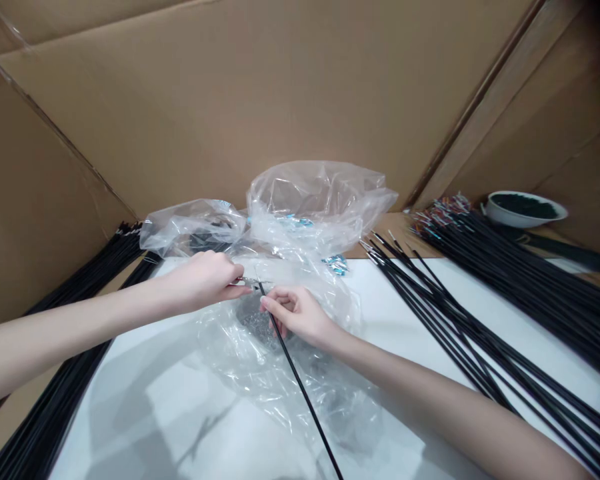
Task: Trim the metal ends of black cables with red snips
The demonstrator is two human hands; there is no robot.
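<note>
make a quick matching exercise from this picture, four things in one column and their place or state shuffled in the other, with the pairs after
Things
1. right hand
2. white bowl
3. clear plastic
4. left hand

Place or state
A. bunched in the middle, in front of the cardboard wall
B. fingers closed on a small metal piece
C. gripping a single black cable
D. at the far right, with dark green contents

Pairs: 1-C, 2-D, 3-A, 4-B

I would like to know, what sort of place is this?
Probably a small cable-assembly workstation: bundles of thin black cables, clear plastic bags and a white tabletop with cardboard walls around it.
</note>
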